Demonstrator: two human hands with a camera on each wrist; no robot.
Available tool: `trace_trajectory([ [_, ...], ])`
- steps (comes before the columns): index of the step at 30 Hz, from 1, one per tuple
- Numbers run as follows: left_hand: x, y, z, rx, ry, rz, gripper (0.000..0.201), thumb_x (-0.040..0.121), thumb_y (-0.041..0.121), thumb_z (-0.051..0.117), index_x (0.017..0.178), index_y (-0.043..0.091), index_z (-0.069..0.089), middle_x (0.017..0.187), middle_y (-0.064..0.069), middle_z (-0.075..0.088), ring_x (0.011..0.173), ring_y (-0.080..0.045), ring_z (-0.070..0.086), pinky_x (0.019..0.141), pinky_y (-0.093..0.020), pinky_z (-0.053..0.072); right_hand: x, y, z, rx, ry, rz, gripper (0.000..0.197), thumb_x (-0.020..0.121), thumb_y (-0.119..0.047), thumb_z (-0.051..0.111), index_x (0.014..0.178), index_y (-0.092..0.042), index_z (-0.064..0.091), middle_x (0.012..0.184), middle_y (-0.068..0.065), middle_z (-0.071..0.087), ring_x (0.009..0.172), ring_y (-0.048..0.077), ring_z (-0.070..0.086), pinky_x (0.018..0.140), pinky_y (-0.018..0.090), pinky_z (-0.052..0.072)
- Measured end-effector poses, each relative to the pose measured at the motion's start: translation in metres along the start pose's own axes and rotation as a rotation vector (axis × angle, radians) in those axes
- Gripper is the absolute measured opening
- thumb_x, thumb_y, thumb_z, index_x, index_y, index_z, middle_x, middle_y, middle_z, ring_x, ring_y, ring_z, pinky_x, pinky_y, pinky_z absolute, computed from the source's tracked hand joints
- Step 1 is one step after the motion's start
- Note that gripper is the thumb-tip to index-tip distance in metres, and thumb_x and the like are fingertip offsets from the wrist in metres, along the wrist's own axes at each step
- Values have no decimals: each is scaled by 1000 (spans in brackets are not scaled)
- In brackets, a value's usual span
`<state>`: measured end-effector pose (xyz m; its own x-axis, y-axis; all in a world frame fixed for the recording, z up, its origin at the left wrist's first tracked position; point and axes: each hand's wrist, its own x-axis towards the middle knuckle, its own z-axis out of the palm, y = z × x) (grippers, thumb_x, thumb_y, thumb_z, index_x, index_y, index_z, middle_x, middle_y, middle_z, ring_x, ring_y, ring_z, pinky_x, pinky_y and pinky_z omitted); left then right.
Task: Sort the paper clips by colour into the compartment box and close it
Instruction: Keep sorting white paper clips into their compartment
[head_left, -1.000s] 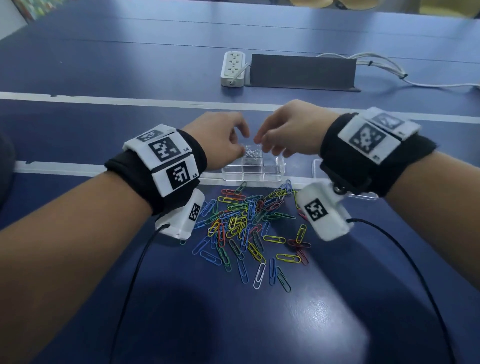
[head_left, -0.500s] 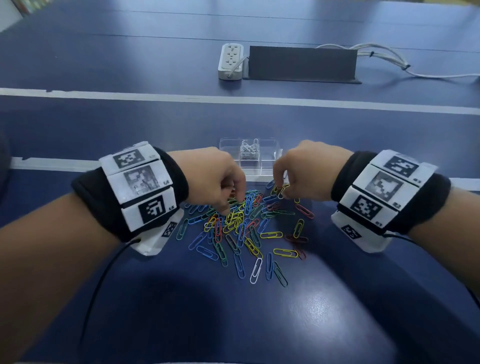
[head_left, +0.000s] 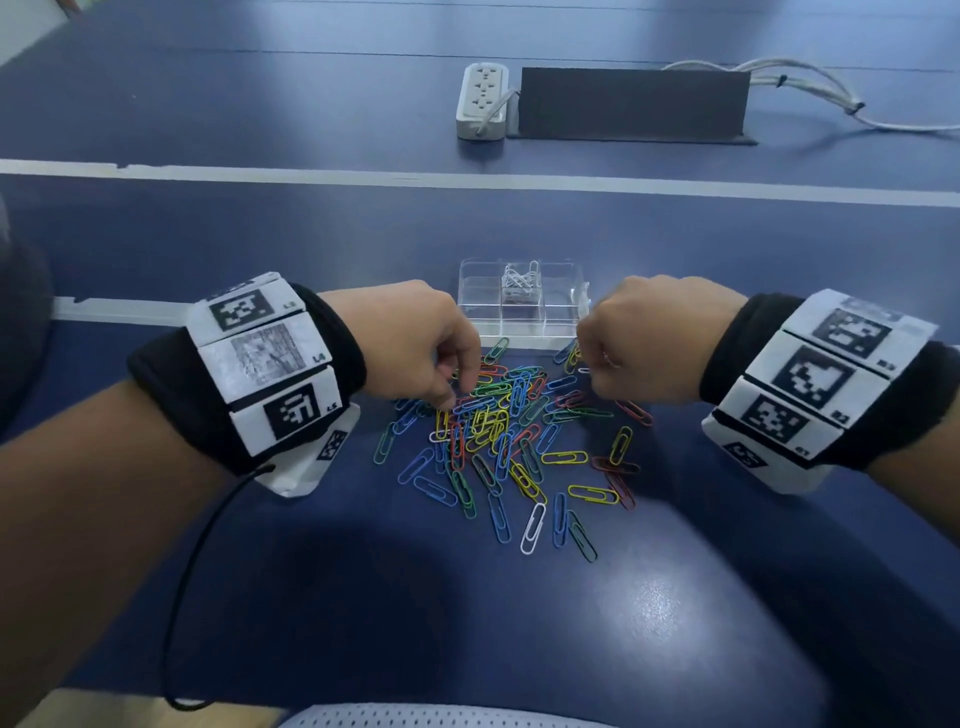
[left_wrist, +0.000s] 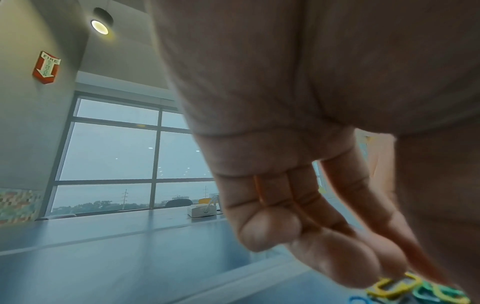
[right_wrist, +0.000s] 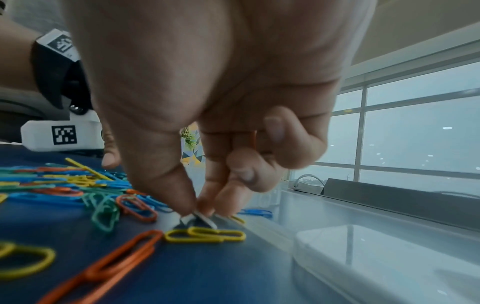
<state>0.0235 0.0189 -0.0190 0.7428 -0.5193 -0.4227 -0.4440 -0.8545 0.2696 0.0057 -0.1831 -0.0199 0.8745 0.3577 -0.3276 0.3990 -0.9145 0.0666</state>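
Dim, bluish light; glare patch on table (head_left: 660, 597) lower centre. Wrist views: fisheye bend at edges, close fingers (left_wrist: 270, 230) blurred; window (left_wrist: 114, 156) backlight.

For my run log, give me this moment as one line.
left hand: reaching into paper clip pile | right hand: pinching white clip | compartment box: open, white clips inside

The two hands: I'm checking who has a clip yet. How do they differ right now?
The right hand pinches a white clip between thumb and fingertips at the pile's box-side edge; the left hand reaches into the pile's left side, and no clip shows in its grip. Both hover low over the clips.
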Motion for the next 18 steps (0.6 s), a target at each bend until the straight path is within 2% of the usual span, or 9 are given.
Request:
trace_trajectory([
  [3, -4, 4, 3, 43, -24, -22, 17, 69, 38, 77, 79, 26, 72, 69, 6, 65, 58, -1, 52, 54, -18, 39, 1, -2, -2, 130, 52, -16, 15, 77, -27, 53, 69, -16, 57, 70, 6, 59, 71, 31, 55, 64, 32, 49],
  [5, -6, 6, 5, 104, -43, -37, 22, 66, 41, 78, 75, 23, 71, 62, 8, 60, 56, -1, 50, 54, -19, 40, 1, -6, -5, 207, 61, -35, 14, 76, -27, 56, 65, -19, 53, 58, -2, 51, 65, 27, 48, 68, 32, 51],
  [7, -7, 6, 7, 162, -55, -35, 21, 66, 40, 77, 72, 22, 68, 56, 10, 54, 54, -1, 48, 54, -19, 39, -2, -13, -6, 256, 50, -65, 12, 75, -26, 58, 65, -22, 53, 55, -9, 47, 64, 24, 47, 67, 31, 50],
  [9, -8, 6, 9, 205, -47, -26, 16, 68, 39, 75, 72, 26, 67, 53, 12, 51, 54, 0, 47, 56, -20, 39, -3, -20, -4, 275, 62, -98, 8, 77, -24, 56, 76, -21, 64, 53, -12, 44, 66, 23, 48, 67, 26, 46],
  [12, -12, 5, 10, 208, -32, -13, 6, 73, 33, 70, 75, 27, 69, 52, 13, 49, 55, 0, 47, 63, -22, 44, -3, -25, -2, 306, 75, -130, 24, 81, -19, 50, 92, -20, 71, 54, -14, 43, 68, 22, 48, 73, 26, 49],
  [15, -16, 2, 11, 163, -55, -4, 4, 75, 27, 64, 71, 27, 65, 57, 10, 57, 55, 0, 50, 65, -20, 46, -1, -26, -3, 335, 101, -126, 27, 83, -18, 47, 94, -22, 72, 57, -12, 46, 71, 21, 49, 72, 26, 45],
  [18, -19, -1, 8, 94, -27, -11, 5, 75, 29, 65, 71, 26, 65, 65, 7, 67, 54, 2, 53, 62, -18, 46, 0, -24, -5, 370, 103, -108, 27, 84, -17, 47, 93, -24, 72, 72, -7, 55, 73, 16, 48, 71, 21, 37],
])
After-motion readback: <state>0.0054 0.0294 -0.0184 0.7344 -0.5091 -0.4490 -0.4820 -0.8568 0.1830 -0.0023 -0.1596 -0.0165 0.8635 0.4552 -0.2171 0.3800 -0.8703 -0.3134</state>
